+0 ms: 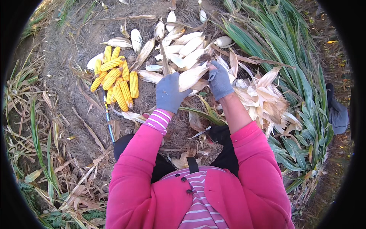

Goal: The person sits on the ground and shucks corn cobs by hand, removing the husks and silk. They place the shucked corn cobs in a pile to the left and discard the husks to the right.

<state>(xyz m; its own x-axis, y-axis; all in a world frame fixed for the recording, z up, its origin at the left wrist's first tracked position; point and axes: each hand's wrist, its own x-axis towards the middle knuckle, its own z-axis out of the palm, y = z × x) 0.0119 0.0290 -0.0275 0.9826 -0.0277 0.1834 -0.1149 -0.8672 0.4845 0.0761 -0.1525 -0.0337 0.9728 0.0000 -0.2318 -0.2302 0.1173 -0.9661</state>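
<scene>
My left hand (171, 93), in a grey glove, grips the lower end of an ear of corn in its pale husk (192, 77). At the ear's silk end is my right hand (219, 80), gloved with bare fingertips, its fingers closed at the husk tip; exactly what they pinch is hard to see. A pile of unhusked ears (193, 47) lies just beyond both hands. Left of them rests a heap of husked yellow corn cobs (113, 75). Loose dry husks (264, 97) are piled right of my right hand.
Cut green corn stalks and leaves (294, 57) run along the right side. Dry leaves and stalks (71, 177) cover the ground at left. A blue handle or pole (108, 120) lies beside the yellow cobs. A dark grey cloth item (338, 117) is at the far right.
</scene>
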